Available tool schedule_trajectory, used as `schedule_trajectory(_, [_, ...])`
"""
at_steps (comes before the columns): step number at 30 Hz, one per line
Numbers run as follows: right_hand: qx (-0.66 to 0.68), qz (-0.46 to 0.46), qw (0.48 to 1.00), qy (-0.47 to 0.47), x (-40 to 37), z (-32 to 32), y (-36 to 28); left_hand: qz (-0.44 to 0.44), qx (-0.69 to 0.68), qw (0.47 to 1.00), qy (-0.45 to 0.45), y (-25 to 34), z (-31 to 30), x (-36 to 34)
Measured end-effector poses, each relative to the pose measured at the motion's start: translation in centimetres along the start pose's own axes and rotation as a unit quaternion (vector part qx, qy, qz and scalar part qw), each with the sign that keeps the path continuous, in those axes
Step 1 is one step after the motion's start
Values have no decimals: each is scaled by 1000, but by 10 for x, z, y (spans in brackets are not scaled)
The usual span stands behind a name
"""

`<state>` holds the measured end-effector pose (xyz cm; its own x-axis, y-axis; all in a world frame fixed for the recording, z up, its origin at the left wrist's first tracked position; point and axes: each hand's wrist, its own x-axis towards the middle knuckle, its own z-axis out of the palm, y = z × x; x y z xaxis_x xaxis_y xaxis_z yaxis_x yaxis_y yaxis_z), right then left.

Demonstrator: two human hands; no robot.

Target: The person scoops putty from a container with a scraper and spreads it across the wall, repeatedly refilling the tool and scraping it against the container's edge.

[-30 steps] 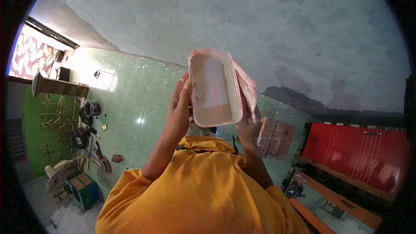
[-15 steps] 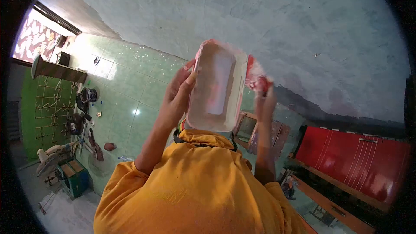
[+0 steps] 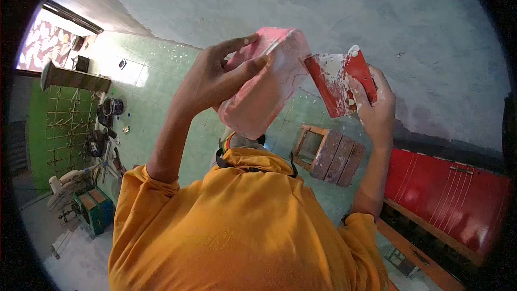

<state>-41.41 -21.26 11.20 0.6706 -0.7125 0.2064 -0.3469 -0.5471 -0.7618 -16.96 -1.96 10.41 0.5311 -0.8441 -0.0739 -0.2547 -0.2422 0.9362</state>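
My left hand [image 3: 221,73] grips the left rim of a pink tray [image 3: 256,108], thumb over the edge and fingers behind it. The tray is tilted, with its pale, smeared inside partly in view. To its right, my right hand [image 3: 374,105] is closed round a red scraper [image 3: 336,83] whose face is coated with white paste. One corner of the scraper is at or very near the tray's right edge; whether they touch I cannot tell.
A grey plastered wall [image 3: 344,11] rises ahead. Below my right hand stands a wooden stool [image 3: 336,159]. A red cabinet [image 3: 447,199] is at the right. Buckets [image 3: 112,106], a fan [image 3: 67,180] and a green box [image 3: 92,210] lie left on the tiled floor.
The tray has tipped and shifted slightly up and left in my left hand. My right hand has moved right and up with the scraper, whose coated face now shows clearly.
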Motion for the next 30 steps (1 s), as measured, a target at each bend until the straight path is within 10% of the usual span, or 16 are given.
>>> schedule_trajectory(30, [277,213,908,-232,17,67,99,-10,262,943,-206,-6,30,135])
